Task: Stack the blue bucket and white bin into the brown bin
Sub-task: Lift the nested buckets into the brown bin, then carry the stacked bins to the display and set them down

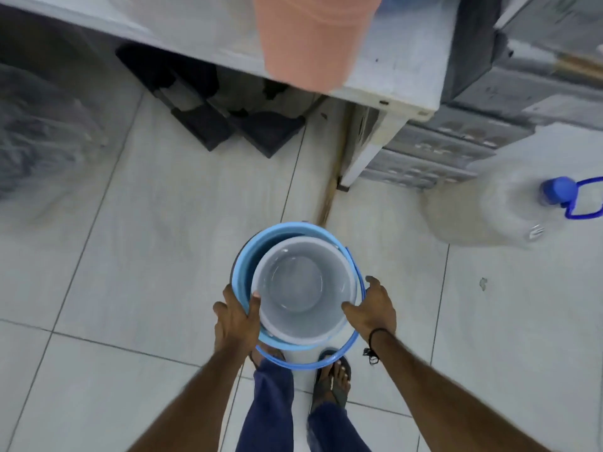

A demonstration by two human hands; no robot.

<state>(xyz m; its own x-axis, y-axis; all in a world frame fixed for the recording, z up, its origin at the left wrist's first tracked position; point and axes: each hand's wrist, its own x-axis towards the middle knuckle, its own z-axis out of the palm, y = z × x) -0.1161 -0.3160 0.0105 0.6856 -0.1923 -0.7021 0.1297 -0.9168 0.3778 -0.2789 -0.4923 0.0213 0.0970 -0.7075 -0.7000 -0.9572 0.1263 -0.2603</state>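
The white bin (300,288) sits nested inside the blue bucket (257,246), both held low over the tiled floor in front of my legs. My left hand (236,316) grips the left rims, thumb over the white bin's edge. My right hand (372,306) holds the right side, thumb on the white rim. The bucket's blue handle (293,365) hangs down toward me. A brown, salmon-toned bin (310,40) stands on the white table (375,89) at the top of the view, apart from the nested pair.
A large clear water bottle with a blue cap (509,203) stands on the floor at right. Grey crates (456,148) sit beside the table leg. Dark objects (228,122) lie under the table. A plastic-wrapped bundle (39,132) is at left.
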